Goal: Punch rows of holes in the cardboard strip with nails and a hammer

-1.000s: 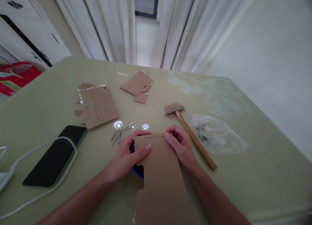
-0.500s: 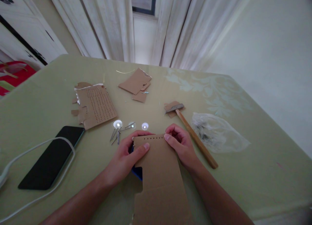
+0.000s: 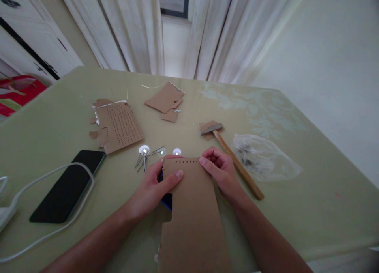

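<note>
Low in the centre, above a green surface [image 3: 296, 214], the left hand [image 3: 156, 184] pinches the left edge of a cardboard strip [image 3: 192, 214] bearing a row of holes [image 3: 186, 161]; the right hand [image 3: 221, 169] pinches its top right corner. Nails [image 3: 145, 161] lie beyond the left hand, a hammer [image 3: 237, 163] beside the right.

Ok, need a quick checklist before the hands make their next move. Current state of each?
1. Left hand steadying the cardboard strip: ok, thumb on its top face.
2. Right hand on the strip: ok, thumb at the far right corner.
3. Right fingertips free of small parts: cannot tell, partly hidden.
4. Row of holes visible: ok, along the far edge between the thumbs.
5. Blue object under the strip seated firmly: cannot tell, mostly covered.
6. Nails put away: not ok, lying loose on the table beyond the left hand.
</note>
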Demonstrator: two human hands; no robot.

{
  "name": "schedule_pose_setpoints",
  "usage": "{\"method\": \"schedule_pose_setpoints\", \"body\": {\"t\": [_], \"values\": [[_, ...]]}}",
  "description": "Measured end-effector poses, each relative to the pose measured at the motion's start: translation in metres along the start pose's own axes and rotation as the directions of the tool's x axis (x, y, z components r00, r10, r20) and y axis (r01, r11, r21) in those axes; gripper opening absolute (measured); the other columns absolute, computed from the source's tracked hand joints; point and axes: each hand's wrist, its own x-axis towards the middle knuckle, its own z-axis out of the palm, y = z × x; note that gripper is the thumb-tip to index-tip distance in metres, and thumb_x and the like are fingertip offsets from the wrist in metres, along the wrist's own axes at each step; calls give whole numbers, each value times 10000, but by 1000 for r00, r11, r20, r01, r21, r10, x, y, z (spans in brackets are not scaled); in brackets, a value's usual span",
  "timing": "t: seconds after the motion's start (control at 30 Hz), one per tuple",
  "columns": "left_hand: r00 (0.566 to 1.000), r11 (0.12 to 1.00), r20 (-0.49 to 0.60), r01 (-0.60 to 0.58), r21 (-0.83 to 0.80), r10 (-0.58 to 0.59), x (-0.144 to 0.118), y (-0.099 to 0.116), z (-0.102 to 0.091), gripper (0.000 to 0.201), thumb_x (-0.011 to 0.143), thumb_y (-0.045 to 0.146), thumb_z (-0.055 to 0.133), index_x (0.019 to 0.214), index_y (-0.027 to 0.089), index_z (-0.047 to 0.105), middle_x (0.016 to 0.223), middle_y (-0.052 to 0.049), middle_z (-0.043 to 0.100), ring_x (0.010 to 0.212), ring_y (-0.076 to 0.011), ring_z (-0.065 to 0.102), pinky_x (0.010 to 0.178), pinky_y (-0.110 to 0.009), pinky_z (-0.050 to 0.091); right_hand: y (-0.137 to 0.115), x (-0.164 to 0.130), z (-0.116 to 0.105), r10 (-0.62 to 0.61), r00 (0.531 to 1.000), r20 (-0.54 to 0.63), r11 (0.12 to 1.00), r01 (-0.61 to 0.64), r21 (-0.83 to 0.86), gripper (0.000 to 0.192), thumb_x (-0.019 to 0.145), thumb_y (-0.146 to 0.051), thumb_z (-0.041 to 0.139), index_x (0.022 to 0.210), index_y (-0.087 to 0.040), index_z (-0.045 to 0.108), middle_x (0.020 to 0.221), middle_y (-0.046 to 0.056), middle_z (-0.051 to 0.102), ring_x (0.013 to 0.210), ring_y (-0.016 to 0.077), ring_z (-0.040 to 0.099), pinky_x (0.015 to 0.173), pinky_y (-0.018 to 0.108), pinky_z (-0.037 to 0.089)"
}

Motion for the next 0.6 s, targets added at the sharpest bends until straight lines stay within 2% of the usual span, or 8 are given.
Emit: {"method": "schedule_pose_setpoints", "body": {"t": [0.23, 0.33, 0.43, 0.53, 0.6], "values": [[998, 997, -53, 27, -66, -31, -1, -4, 3, 676, 777, 646, 903, 1272, 214, 746, 1100, -97, 813, 926, -276, 753, 756, -343, 613, 1, 0, -1, 0, 1000, 24, 1000, -1, 17, 387, 820, -502, 888, 727, -225, 634, 657, -33, 519, 594, 135, 406, 540, 270, 292], [999, 999, -52, 11, -48, -13, -3, -3, 6, 638, 784, 652, 885, 1238, 223, 752, 1082, -87, 809, 939, -281, 749, 777, -353, 618, 0, 0, -1, 17, 999, 36, 1000, -17, 15, 422, 798, -518, 911, 733, -229, 610, 655, -41, 510, 590, 132, 402, 541, 268, 293], [994, 1000, -103, -29, -11, 27, -6, -5, 11, 597, 794, 640, 869, 1209, 228, 747, 1068, -79, 801, 942, -277, 737, 792, -357, 618, -1, 1, 0, 43, 997, 64, 999, -42, -12, 448, 790, -546, 917, 754, -234, 598, 666, -41, 509, 601, 138, 419, 543, 268, 302], [991, 999, -126, -38, 26, 41, -8, -8, 15, 581, 842, 633, 831, 1253, 234, 732, 1066, -77, 794, 924, -270, 728, 786, -362, 616, -2, 3, -1, 38, 997, 70, 998, -35, -47, 440, 813, -560, 897, 772, -230, 608, 684, -35, 520, 612, 139, 428, 549, 269, 310], [988, 994, -123, -81, 72, 89, -4, -8, 11, 552, 928, 668, 718, 1269, 234, 736, 1144, -96, 798, 968, -280, 735, 814, -381, 618, -3, 4, -1, 22, 998, 64, 998, -18, -65, 435, 819, -558, 892, 776, -228, 612, 682, -35, 513, 609, 137, 420, 547, 267, 308]]}}
